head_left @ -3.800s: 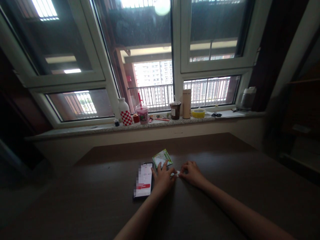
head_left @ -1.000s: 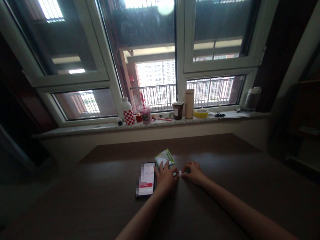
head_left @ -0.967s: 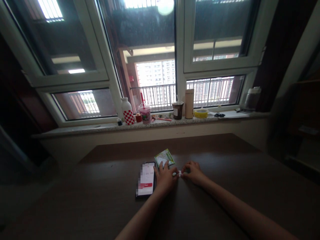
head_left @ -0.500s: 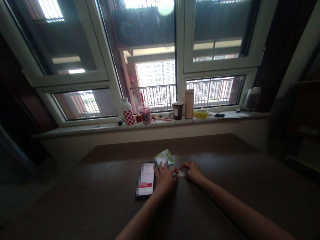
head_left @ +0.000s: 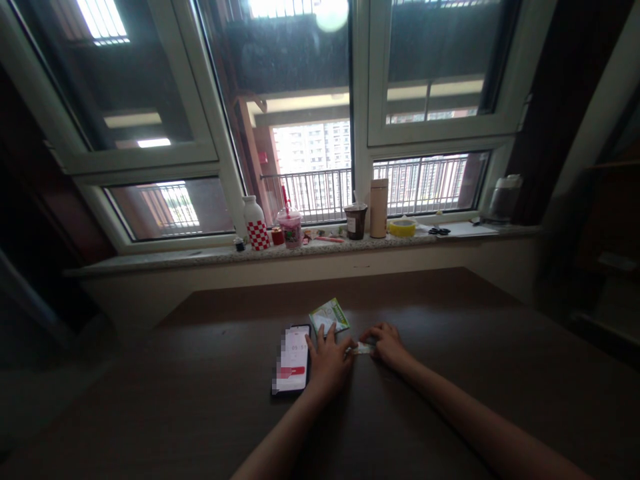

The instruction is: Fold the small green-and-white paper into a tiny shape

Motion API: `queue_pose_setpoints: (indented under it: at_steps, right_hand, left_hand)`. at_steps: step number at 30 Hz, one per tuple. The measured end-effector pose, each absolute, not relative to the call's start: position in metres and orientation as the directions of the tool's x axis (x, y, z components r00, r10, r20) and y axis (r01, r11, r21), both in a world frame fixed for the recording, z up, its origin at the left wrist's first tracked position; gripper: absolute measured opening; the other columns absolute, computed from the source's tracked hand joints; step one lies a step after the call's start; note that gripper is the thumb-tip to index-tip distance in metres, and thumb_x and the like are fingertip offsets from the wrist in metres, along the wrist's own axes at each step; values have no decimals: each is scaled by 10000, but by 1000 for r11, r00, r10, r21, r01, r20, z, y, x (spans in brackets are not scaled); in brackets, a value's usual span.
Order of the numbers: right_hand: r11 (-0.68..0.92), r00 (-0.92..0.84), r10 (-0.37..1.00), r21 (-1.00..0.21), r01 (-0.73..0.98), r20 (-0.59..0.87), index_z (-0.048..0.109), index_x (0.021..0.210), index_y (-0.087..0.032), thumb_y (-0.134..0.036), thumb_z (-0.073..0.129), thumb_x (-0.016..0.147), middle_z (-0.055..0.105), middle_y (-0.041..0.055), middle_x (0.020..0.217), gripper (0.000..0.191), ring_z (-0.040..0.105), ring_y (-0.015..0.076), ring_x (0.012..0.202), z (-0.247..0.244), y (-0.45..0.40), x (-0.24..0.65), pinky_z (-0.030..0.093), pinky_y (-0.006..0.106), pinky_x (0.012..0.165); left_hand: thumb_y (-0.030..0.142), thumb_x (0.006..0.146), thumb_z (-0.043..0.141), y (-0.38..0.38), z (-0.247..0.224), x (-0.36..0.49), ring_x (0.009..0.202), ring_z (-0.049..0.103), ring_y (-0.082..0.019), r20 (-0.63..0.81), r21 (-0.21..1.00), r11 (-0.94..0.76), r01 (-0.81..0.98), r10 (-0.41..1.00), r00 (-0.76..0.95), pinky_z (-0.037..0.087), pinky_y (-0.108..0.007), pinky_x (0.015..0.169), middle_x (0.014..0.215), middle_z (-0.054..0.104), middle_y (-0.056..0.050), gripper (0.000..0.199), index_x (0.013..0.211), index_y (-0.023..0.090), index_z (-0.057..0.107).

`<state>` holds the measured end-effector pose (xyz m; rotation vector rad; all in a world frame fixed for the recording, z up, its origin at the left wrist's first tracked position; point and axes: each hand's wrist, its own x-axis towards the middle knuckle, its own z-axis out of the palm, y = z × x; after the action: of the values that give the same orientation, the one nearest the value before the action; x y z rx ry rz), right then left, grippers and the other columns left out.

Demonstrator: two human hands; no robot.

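A small, thin, whitish strip [head_left: 363, 348] lies on the dark brown table between my two hands; its exact kind is too small to make out. My left hand [head_left: 331, 360] has its thumb and index finger closed at the strip's left end. Its other fingers are spread, the tips reaching the lower edge of a green and white flat packet [head_left: 329, 316]. At the strip's right end, my right hand [head_left: 386, 343] is bent inward with its fingertips pinched on it. A phone [head_left: 293, 360] showing a running timer lies just left of my left hand.
The brown table [head_left: 200, 400] reaches toward a window sill. On the sill stand a checkered bottle [head_left: 257, 227], a pink cup with a straw [head_left: 290, 228], a dark cup [head_left: 355, 221], a tan flask [head_left: 379, 208], yellow tape [head_left: 403, 228] and black scissors [head_left: 439, 231].
My left hand has shifted very slightly, and a little more of the strip shows between my fingers. The phone timer has advanced by a second. The packet has not moved.
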<state>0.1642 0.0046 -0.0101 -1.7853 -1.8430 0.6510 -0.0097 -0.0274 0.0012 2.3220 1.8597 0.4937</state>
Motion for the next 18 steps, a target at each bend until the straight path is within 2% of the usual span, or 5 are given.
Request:
queue_pose_setpoints:
  at_steps: [3, 6, 9, 12, 18]
  right_hand:
    - [61, -31, 998, -670, 740, 56, 744, 968, -258, -61, 625, 605, 548, 63, 1138, 429, 444, 252, 1153, -11, -1, 165, 326, 299, 994]
    - [136, -56, 989, -684, 717, 138, 748, 918, -235, -103, 635, 646, 555, 71, 1088, 322, 464, 244, 1124, -13, -6, 167, 331, 301, 1002]
    - [201, -78, 974, -662, 722, 211, 736, 886, -215, -147, 632, 693, 560, 74, 1059, 229, 476, 238, 1095, -15, -9, 168, 344, 311, 992]
    - [224, -90, 967, -629, 744, 238, 714, 871, -196, -179, 635, 721, 562, 77, 1044, 171, 482, 238, 1072, -15, -11, 169, 364, 330, 970]
    - [290, -134, 944, -563, 774, 302, 674, 870, -192, -240, 681, 724, 560, 87, 1050, 154, 484, 252, 1060, -15, -11, 173, 385, 367, 943]
  left_hand:
    - [406, 891, 510, -30, -1, -10, 1416, 206, -347, 244, 303, -259, 917, 951, 188, 51, -661, 1101, 1482, 393, -28, 234, 1056, 382, 675]
    - [382, 884, 535, -30, -1, -10, 1406, 231, -327, 299, 309, -283, 908, 935, 190, 48, -627, 1123, 1454, 429, -24, 224, 1054, 379, 680]
    - [365, 872, 561, -31, 0, -9, 1396, 254, -309, 349, 317, -304, 899, 918, 187, 45, -611, 1134, 1422, 466, -21, 216, 1051, 370, 681]
    - [368, 857, 588, -32, 1, -8, 1380, 275, -315, 375, 341, -314, 886, 910, 179, 58, -644, 1116, 1401, 489, -13, 175, 991, 361, 700]
    - [383, 849, 602, -32, -2, -8, 1369, 280, -323, 399, 351, -336, 874, 898, 185, 44, -661, 1105, 1393, 497, -1, 159, 949, 390, 726]
